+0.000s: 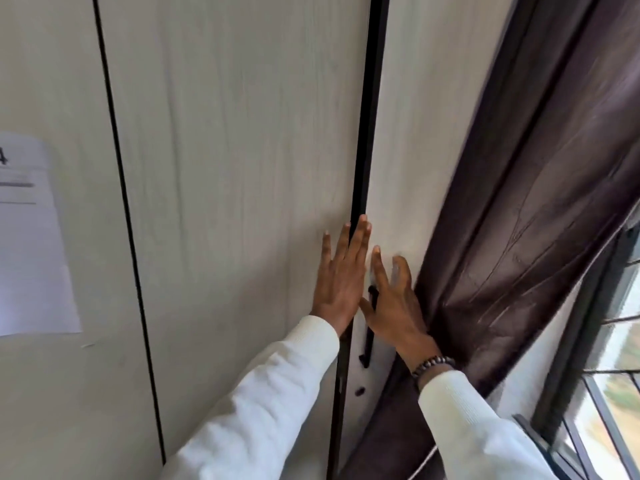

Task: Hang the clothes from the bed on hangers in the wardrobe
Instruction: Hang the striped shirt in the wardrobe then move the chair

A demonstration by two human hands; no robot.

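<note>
Pressing flat on pale wood-grain wardrobe doors (pixel 242 168): left hand (pixel 341 282) and right hand (pixel 393 303), fingers straight, grasping nothing.
Black bar handle (pixel 367 337) half hidden behind right hand; dark brown curtain (pixel 519 237) covering door edge.

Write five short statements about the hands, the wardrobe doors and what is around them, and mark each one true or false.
1. The left hand lies flat with straight fingers on the left wardrobe door. True.
2. The right hand holds a hanger. False: it holds nothing; its open fingers rest against the right wardrobe door, by the black handle.
3. A dark gap shows between the two doors. True.
4. A bright yellow curtain hangs to the right. False: the curtain is dark brownish purple.
5. A sheet of paper is stuck on the panel at far left. True.
</note>
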